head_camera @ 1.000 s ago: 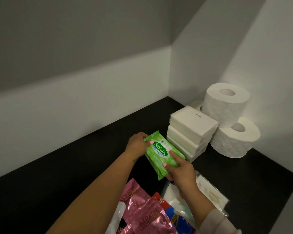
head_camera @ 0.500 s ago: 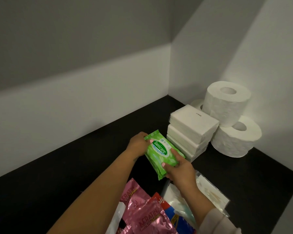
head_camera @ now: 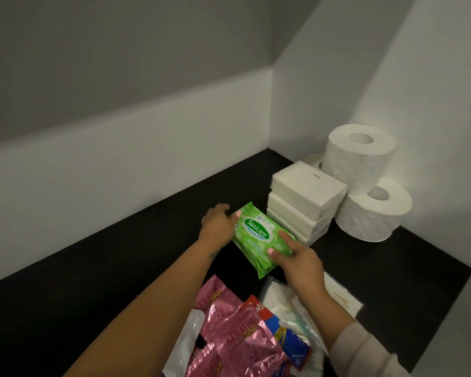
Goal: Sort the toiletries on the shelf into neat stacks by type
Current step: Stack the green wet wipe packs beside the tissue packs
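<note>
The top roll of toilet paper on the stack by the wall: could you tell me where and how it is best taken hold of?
Grip the top roll around its curved sides, coming down from above. It stands on end with its core hole facing up, perched on lower rolls, and the wall lies close behind, so the top and front are the free approaches.

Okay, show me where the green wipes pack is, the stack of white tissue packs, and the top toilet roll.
green wipes pack [head_camera: 257, 233]: head view, on its oval label.
stack of white tissue packs [head_camera: 307, 183]: head view, top pack's upper face.
top toilet roll [head_camera: 356, 161]: head view, on its side wall.
</note>
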`<act>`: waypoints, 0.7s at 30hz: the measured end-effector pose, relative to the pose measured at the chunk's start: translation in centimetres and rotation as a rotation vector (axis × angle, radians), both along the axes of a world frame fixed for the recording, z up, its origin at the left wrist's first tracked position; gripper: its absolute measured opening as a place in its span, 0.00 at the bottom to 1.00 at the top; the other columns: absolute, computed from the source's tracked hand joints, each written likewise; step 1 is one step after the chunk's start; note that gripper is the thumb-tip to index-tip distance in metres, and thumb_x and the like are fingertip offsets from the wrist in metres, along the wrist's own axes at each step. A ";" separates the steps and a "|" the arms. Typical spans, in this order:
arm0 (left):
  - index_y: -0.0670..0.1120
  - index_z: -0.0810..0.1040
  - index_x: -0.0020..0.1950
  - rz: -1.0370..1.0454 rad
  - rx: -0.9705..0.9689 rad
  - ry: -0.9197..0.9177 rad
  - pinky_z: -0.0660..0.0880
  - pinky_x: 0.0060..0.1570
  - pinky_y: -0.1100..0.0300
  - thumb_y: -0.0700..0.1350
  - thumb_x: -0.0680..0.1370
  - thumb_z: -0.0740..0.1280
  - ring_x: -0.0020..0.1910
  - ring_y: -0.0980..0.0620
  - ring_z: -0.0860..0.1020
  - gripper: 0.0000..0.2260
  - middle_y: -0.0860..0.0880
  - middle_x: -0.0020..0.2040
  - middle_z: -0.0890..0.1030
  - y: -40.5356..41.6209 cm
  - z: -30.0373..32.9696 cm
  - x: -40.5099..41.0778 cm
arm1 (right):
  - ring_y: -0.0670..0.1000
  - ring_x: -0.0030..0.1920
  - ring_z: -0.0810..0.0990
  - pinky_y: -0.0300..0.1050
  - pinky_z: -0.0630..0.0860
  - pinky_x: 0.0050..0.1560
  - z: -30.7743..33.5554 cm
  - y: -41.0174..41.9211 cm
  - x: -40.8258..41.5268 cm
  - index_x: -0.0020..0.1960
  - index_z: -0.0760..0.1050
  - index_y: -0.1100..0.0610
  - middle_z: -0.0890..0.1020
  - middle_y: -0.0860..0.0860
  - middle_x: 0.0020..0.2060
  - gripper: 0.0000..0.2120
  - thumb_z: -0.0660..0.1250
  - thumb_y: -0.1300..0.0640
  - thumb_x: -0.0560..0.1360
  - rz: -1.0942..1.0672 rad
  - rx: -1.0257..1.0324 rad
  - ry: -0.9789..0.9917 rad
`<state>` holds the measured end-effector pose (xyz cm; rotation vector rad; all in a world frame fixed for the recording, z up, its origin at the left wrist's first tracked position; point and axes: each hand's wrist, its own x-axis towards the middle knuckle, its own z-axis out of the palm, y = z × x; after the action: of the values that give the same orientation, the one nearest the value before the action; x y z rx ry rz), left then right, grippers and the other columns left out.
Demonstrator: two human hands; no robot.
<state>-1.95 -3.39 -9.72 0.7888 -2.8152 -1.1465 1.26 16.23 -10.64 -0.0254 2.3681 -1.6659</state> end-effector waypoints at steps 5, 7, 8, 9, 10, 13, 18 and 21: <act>0.45 0.73 0.66 -0.043 -0.040 0.160 0.70 0.63 0.53 0.51 0.78 0.65 0.61 0.48 0.73 0.19 0.44 0.63 0.74 -0.1 1.1 3.8 | 0.45 0.35 0.78 0.45 0.76 0.42 1.0 0.6 2.4 0.62 0.76 0.44 0.81 0.46 0.34 0.21 0.74 0.54 0.70 -0.037 -0.049 0.003; 0.46 0.76 0.62 -0.081 -0.006 0.196 0.71 0.56 0.60 0.49 0.77 0.66 0.55 0.52 0.75 0.15 0.46 0.59 0.76 0.0 1.7 6.0 | 0.45 0.26 0.70 0.42 0.69 0.34 1.2 0.9 3.8 0.57 0.78 0.45 0.72 0.46 0.24 0.17 0.74 0.55 0.70 -0.033 -0.053 0.012; 0.47 0.77 0.60 -0.097 0.014 0.202 0.71 0.53 0.62 0.49 0.77 0.67 0.53 0.54 0.76 0.14 0.48 0.58 0.76 0.0 2.1 7.2 | 0.46 0.26 0.69 0.42 0.67 0.33 1.4 0.9 4.6 0.55 0.79 0.46 0.71 0.47 0.24 0.14 0.74 0.55 0.70 -0.033 -0.047 0.014; 0.47 0.77 0.60 -0.111 0.030 0.203 0.71 0.52 0.63 0.49 0.77 0.67 0.52 0.54 0.77 0.13 0.49 0.57 0.77 0.0 2.4 8.5 | 0.47 0.26 0.69 0.42 0.67 0.32 1.5 1.0 5.5 0.54 0.80 0.48 0.71 0.49 0.25 0.13 0.74 0.55 0.70 -0.031 -0.046 0.012; 0.48 0.77 0.59 -0.126 0.040 0.202 0.72 0.51 0.64 0.48 0.76 0.68 0.52 0.55 0.77 0.13 0.49 0.56 0.78 0.1 2.6 9.6 | 0.47 0.27 0.69 0.42 0.67 0.32 1.6 1.1 6.2 0.52 0.81 0.49 0.71 0.49 0.25 0.11 0.74 0.55 0.70 -0.027 -0.056 0.008; 0.49 0.77 0.59 -0.181 0.070 0.172 0.71 0.50 0.65 0.48 0.76 0.68 0.51 0.56 0.77 0.12 0.51 0.55 0.78 -0.1 3.2 13.7 | 0.43 0.23 0.70 0.40 0.67 0.32 2.2 1.0 9.2 0.47 0.81 0.50 0.72 0.45 0.22 0.07 0.74 0.57 0.70 -0.006 -0.074 0.001; 0.56 0.76 0.53 -0.231 0.141 0.092 0.76 0.54 0.59 0.48 0.75 0.70 0.51 0.55 0.78 0.08 0.51 0.54 0.78 -0.4 3.1 18.7 | 0.42 0.23 0.72 0.40 0.68 0.33 2.6 0.6 13.2 0.39 0.81 0.46 0.74 0.45 0.21 0.07 0.76 0.57 0.67 0.038 -0.040 -0.012; 0.53 0.77 0.52 -0.279 0.106 0.075 0.75 0.52 0.60 0.47 0.75 0.70 0.49 0.56 0.78 0.07 0.51 0.53 0.79 -0.2 3.2 20.9 | 0.39 0.23 0.74 0.39 0.70 0.34 2.7 0.4 15.4 0.42 0.82 0.50 0.76 0.43 0.20 0.07 0.75 0.60 0.68 0.084 -0.067 -0.035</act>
<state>18.93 -3.63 -6.48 0.3527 -2.8873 -1.3382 16.67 16.62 -7.94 -0.1058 2.2527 -1.6921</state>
